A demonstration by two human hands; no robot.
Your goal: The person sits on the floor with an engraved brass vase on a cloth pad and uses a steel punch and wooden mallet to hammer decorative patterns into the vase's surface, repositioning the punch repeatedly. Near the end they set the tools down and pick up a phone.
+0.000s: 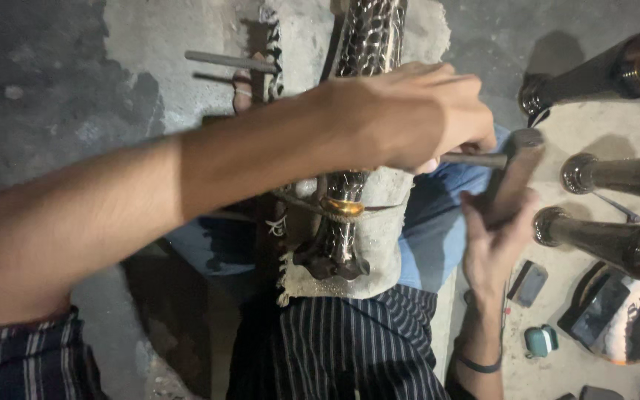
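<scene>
The left hand point(416, 115) reaches across the body and closes around a thin metal punch point(475, 159), whose shank projects to the right from under the fingers. The working tip is hidden beneath the hand, so contact with the work cannot be confirmed. The right hand point(494, 237) is clamped on a hammer point(516, 174); its wooden handle runs up out of the grip, and the head sits right at the free end of the punch. The two hands are near each other but apart.

The workpiece is a long metal tube with a scale-pattern relief point(364, 44). It lies lengthwise over a pale padded cloth point(390, 222) on the person's lap, and a brass-coloured ring point(344, 207) circles it near its lower end.

Hazards, as judged from this position:

- Finger strike. The left fingers sit very close to the struck end of the punch. A glancing blow would probably land on the knuckles.
- Punch slip. The tube is round and polished. A tilted punch may skid and scar the relief.
- Work roll. Only cloth and lap support the tube, so a blow off its centre line may rotate it.
- Poor sight line. The left forearm covers much of the tube, which makes aiming harder.

Three similar dark tubes point(616, 174) lie on the floor point(38, 74) to the right, well apart from the hands.
</scene>
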